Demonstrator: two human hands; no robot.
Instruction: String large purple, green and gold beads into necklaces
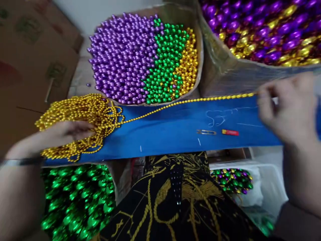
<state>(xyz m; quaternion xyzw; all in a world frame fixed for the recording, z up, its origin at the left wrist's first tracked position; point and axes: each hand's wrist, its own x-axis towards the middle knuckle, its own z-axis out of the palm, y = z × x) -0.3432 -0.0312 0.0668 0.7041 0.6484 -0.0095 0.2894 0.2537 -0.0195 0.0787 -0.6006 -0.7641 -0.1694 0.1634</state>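
A strand of gold beads (175, 103) runs taut across the blue-covered bench (160, 130). At its right end my right hand (288, 103) is closed, gripping the strand between thumb and fingers. My left hand (67, 132) lies over a heap of gold bead strings (80, 105) on the left of the bench. Its fingers are pressed together where the strand leaves the heap. Between my hands, nearer my body, lie small thread snips (206, 132) and a small red and yellow item (230, 132). Loose white threads (218, 117) are scattered on the cloth.
Behind the bench stands an open box of purple, green and gold beads (125, 57). Larger purple and gold beads (276, 36) fill another box at right. Below are green beads (77, 201) and a white bin (271, 180). A cardboard box (32, 60) stands left.
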